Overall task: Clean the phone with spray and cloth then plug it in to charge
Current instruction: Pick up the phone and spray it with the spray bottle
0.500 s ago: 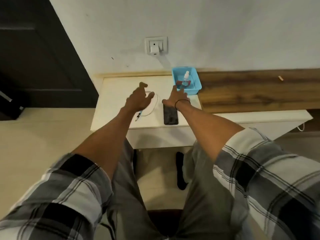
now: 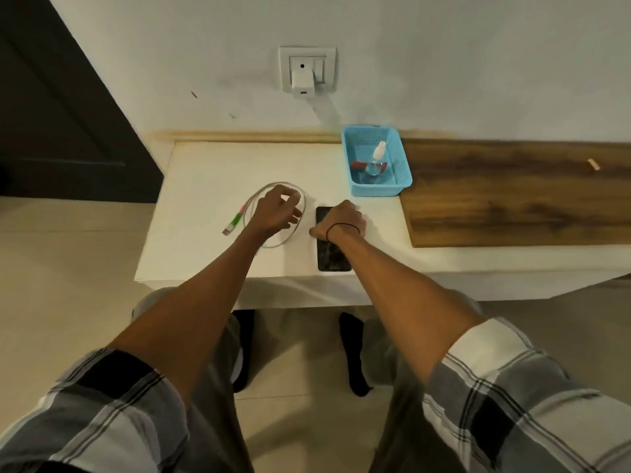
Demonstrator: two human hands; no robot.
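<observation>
A black phone [image 2: 333,256] lies face up on the white table [image 2: 205,172], near its front edge. My right hand [image 2: 343,218] rests over the phone's far end, fingers curled down on it. A coiled white charging cable [image 2: 263,199] with a green-marked plug [image 2: 234,222] lies to the phone's left. My left hand [image 2: 278,209] hovers over the coil, fingers spread and holding nothing. A clear spray bottle [image 2: 375,162] with a white cap lies in a blue basket [image 2: 403,172] at the back right, beside something red. A white charger [image 2: 302,78] sits in the wall socket.
A wooden shelf top [image 2: 512,192] adjoins the table on the right, with a small object [image 2: 592,164] on it. A dark door [image 2: 61,114] stands to the left. My feet in dark socks [image 2: 353,353] show under the table.
My head has dropped closer to the table. Both hands have pulled back toward me: the left from beyond the cable onto the coil, the right from the basket's edge onto the phone.
</observation>
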